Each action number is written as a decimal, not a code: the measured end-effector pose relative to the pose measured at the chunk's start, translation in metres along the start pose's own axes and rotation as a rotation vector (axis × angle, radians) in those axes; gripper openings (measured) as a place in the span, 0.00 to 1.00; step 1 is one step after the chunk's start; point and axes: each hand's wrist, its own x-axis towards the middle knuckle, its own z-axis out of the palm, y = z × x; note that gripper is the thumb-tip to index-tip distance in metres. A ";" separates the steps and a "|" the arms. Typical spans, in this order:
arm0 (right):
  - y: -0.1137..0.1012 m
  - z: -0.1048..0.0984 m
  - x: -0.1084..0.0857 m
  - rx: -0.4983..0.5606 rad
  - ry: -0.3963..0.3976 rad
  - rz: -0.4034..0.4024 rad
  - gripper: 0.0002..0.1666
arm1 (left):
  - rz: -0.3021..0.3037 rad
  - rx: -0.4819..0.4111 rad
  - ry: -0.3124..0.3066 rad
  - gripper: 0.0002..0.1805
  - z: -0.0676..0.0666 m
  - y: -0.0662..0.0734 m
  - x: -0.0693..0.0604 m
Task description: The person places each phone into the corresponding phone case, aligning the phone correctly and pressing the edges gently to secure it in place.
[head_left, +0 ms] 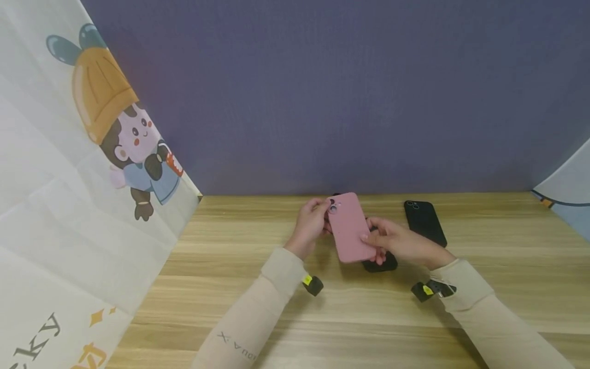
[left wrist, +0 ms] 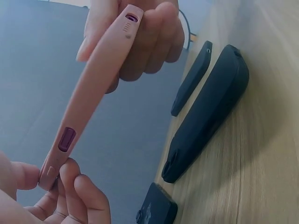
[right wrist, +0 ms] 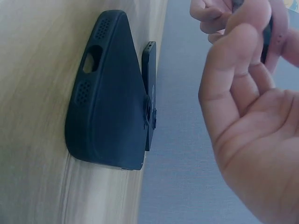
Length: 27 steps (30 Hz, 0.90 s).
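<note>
Both hands hold a pink phone case above the table, its back with the camera opening facing up in the head view. My left hand pinches the upper left corner beside that opening. At the lower right edge, my right hand grips the case, thumb on its back. In the left wrist view the pink case shows its side edge with slots. Something dark shows inside the pink case in the right wrist view. Partly hidden below it lies a black phone case.
A black phone or case lies to the right on the wooden table. In the left wrist view, another dark phone-like object lies near the lower edge. A dark blue-grey panel stands behind the table, a printed white sheet at left.
</note>
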 end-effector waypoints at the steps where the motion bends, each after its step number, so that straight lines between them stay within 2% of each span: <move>1: 0.000 0.000 0.000 -0.005 0.008 0.008 0.18 | 0.003 0.006 -0.001 0.12 0.000 0.000 0.000; 11: 0.000 -0.001 0.001 0.000 0.067 0.037 0.17 | 0.008 -0.014 -0.048 0.14 0.001 0.002 -0.003; 17: -0.001 -0.001 0.000 -0.005 0.058 0.052 0.17 | 0.005 -0.047 -0.075 0.13 0.001 0.001 -0.003; 27: -0.002 0.000 0.000 -0.029 0.049 0.042 0.20 | 0.001 -0.063 -0.087 0.15 0.001 0.000 -0.003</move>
